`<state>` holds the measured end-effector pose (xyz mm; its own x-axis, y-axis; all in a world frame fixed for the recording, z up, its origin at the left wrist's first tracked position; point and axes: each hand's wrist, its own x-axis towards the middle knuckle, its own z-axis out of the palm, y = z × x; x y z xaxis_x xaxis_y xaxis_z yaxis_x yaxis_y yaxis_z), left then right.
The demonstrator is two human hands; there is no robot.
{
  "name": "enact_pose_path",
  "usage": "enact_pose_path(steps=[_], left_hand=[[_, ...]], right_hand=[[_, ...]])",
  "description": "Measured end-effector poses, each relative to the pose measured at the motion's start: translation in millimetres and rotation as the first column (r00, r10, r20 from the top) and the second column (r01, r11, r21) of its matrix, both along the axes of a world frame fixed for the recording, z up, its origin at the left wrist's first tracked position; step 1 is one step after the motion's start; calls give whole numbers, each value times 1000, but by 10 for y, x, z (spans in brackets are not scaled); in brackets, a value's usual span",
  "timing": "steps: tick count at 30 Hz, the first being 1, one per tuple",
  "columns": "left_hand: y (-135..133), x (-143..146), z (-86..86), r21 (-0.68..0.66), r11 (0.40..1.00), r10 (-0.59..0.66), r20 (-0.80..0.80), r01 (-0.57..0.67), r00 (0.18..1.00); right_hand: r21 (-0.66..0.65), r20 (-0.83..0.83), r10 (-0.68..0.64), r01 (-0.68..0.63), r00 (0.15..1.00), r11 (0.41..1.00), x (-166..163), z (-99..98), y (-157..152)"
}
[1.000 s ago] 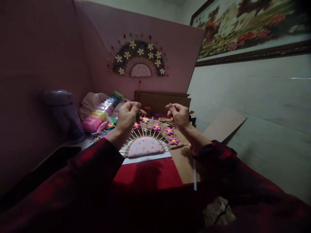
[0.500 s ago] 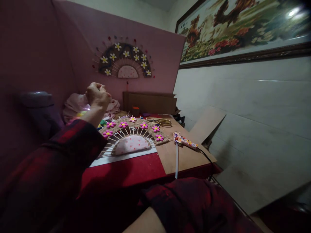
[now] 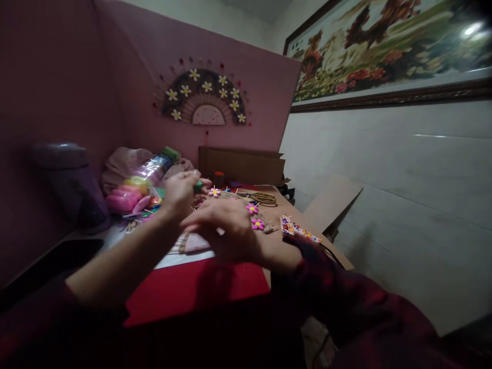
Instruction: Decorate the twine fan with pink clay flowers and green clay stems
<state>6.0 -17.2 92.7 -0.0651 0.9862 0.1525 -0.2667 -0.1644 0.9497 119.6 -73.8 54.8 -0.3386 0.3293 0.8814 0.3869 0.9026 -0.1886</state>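
My left hand (image 3: 180,193) is raised over the table, its fingers closed on a small green lump (image 3: 199,186), perhaps modelling clay. Just nearer and to the right is my right hand (image 3: 226,225), slightly blurred, back upward, fingers reaching left and loosely apart; I see nothing in it. Both hands hover in front of a fan-shaped craft piece of sticks and twine. It carries pink clay flowers (image 3: 258,224) and a spotted half-round base (image 3: 197,243), mostly hidden by my right hand and wrist.
A flowered glue gun (image 3: 300,230) lies on the board at right, behind my right sleeve. Golden-handled scissors (image 3: 265,198) lie farther back. Bagged coloured clay (image 3: 126,197) sits at left near a purple bottle (image 3: 71,184). A finished fan (image 3: 205,97) hangs on the pink panel.
My left hand has come down and right from its raised place, the green lump now showing. My right hand has risen from the lower edge to over the fan piece.
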Motion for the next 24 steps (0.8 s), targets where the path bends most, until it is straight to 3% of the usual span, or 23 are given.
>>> enact_pose_path(steps=[2,5,7,10,13,17,20,24], left_hand=[[-146,122,-202,-18,1000,-1,108,3,994],[-216,236,-477,20,996,-92,154,90,984],[-188,271,-631,63,991,-128,125,120,984],[-115,284,-814,101,978,-184,19,181,983],[-44,270,-955,111,971,-204,-67,210,977],[41,227,-1067,98,964,-240,-67,246,968],[82,177,-1068,48,961,-270,-14,271,963],[112,99,-1003,32,939,-343,119,342,932]], right_hand=[[31,-89,61,-58,994,998,106,-73,262],[-114,-367,-101,63,925,991,307,-269,638],[-185,-434,-173,100,884,978,423,-399,784],[-226,-497,-207,105,843,969,540,-473,809],[-190,-526,-210,127,824,974,581,-415,728],[-226,-521,-189,79,833,971,545,-397,662],[-334,-470,-160,-7,868,943,505,-515,638],[-409,-423,-183,-7,888,912,499,-678,630]])
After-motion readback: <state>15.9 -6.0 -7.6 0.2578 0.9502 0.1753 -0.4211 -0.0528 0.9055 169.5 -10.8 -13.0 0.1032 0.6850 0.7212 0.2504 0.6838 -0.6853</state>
